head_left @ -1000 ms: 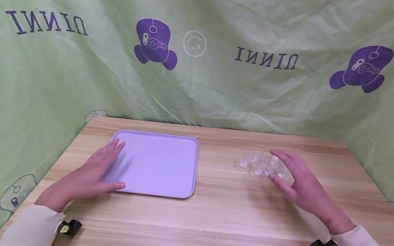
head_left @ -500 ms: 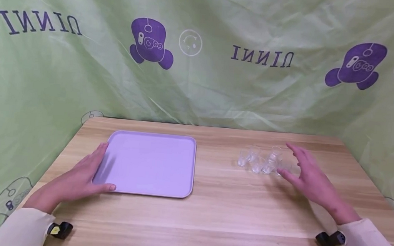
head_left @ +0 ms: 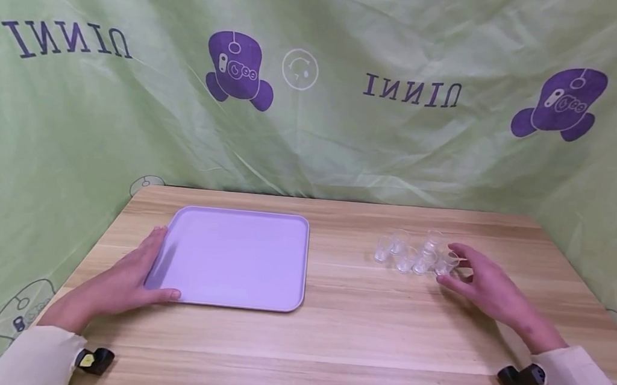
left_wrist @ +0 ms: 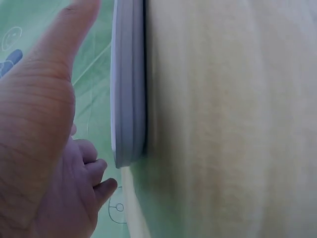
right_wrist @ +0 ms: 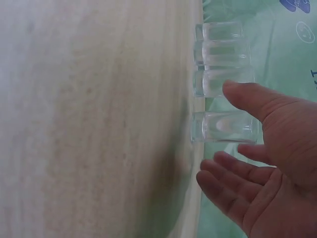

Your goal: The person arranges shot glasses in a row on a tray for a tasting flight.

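Note:
In the head view a lilac rectangular tray (head_left: 238, 259) lies flat on the left of the table. My left hand (head_left: 122, 277) is at its left edge, fingers extended along the side and thumb by the near corner; contact with the rim cannot be made out. Several small clear shot glasses stand in a cluster at the right. My right hand (head_left: 488, 291) reaches to the rightmost shot glass (head_left: 446, 264), thumb and fingers spread on either side of it. In the right wrist view that shot glass (right_wrist: 225, 126) appears between thumb and fingers, with no clear grip on it.
The wooden table (head_left: 295, 361) meets a green printed cloth (head_left: 312, 150) at the back and sides. Other shot glasses (head_left: 405, 260) stand close beside the one nearest my right hand. Each wrist carries a small black camera (head_left: 521, 378).
My left hand has shifted left from over the tray to its left edge. The right hand has moved right from above the glasses, then lowered around the rightmost one, its fingers drawing closer together.

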`<state>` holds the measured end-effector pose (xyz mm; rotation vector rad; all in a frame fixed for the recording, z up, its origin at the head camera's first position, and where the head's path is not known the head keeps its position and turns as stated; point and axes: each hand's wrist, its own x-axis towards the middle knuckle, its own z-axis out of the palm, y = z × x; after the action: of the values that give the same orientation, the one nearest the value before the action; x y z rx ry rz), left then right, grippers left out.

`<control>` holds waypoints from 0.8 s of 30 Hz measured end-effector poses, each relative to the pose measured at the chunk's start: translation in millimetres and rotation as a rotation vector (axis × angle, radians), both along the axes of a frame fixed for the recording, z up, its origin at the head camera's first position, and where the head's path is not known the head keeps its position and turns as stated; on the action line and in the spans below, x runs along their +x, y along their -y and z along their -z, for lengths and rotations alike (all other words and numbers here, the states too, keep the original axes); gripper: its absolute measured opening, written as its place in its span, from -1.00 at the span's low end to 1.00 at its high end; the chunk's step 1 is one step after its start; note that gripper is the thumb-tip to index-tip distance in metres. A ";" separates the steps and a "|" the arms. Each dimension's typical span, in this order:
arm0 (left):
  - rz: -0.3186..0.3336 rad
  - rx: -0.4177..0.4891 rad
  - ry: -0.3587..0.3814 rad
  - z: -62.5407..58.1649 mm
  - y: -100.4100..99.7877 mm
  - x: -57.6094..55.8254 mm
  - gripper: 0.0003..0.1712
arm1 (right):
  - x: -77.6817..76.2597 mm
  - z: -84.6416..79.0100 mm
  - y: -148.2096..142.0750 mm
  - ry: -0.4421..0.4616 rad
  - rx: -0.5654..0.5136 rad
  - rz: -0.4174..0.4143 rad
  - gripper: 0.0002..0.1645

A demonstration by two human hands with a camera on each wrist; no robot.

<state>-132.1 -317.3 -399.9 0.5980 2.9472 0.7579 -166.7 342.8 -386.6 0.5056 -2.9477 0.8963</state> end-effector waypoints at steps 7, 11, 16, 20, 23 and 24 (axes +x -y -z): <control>-0.012 0.069 0.058 3.1 0.3 2.0 0.49 | -2.8 -1.5 -1.7 0.015 0.041 0.025 -0.18; -0.015 0.080 0.082 -3.0 -2.2 -0.1 0.53 | -2.2 -2.2 -2.9 0.015 0.040 0.035 -0.20; -0.024 0.075 0.112 -7.3 0.2 -2.5 0.57 | -0.3 -1.9 -3.2 0.002 0.042 0.038 -0.23; -0.034 0.088 0.161 -4.9 4.5 -1.2 0.56 | -1.5 -0.2 -1.1 -0.015 0.040 0.030 -0.26; -0.055 0.045 0.180 -5.3 7.6 -0.2 0.55 | -3.5 0.9 1.2 -0.009 0.035 0.022 -0.25; -0.053 0.027 0.175 -5.8 8.8 -0.8 0.54 | -4.4 1.2 1.9 -0.007 0.035 0.022 -0.25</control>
<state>-132.9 -326.2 -394.1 0.4317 2.8063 0.8109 -171.0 340.9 -387.8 0.4750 -2.9616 0.8407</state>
